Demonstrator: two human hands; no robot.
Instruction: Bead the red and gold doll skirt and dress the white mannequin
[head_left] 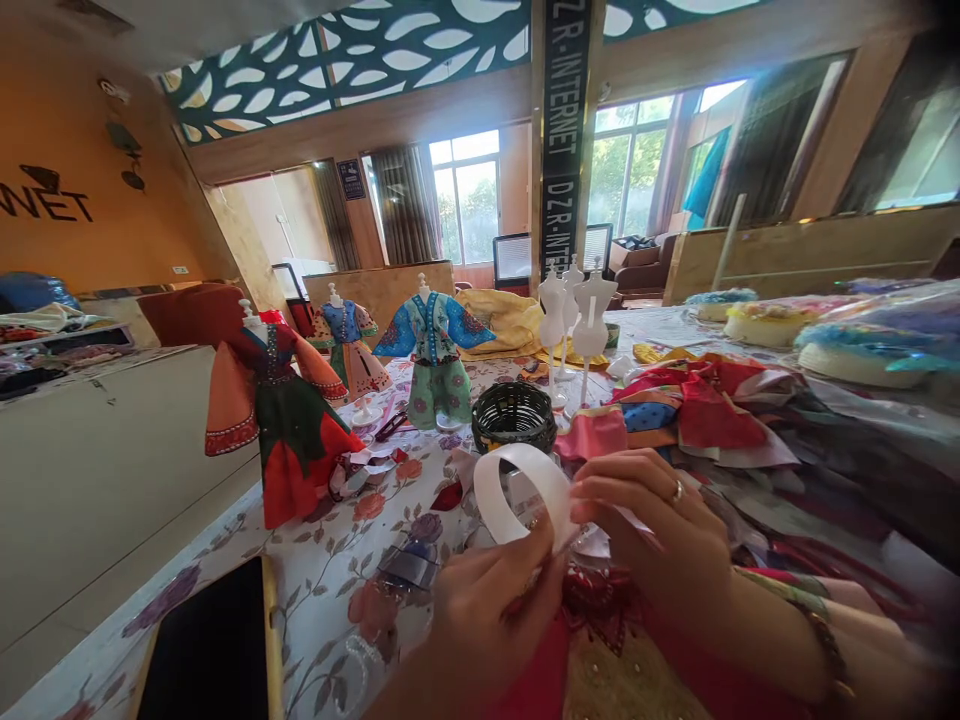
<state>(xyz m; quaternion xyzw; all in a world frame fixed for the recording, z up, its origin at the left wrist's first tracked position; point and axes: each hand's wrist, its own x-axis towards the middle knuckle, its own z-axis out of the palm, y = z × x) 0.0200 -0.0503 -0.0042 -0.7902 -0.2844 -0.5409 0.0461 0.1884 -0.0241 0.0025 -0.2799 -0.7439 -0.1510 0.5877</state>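
Left hand (487,610) and right hand (660,530) both pinch a curled white strip (517,490) near the tabletop's (315,570) front edge, over red embroidered cloth (600,640). Best to keep the loop taut, fingertips close, clear of the black basket (514,415).

I am viewing through one head-worn camera, looking forward and slightly down along the floral tablecloth (322,560); my hands are sitting closest to the lens, windows (465,195) lying far ahead.
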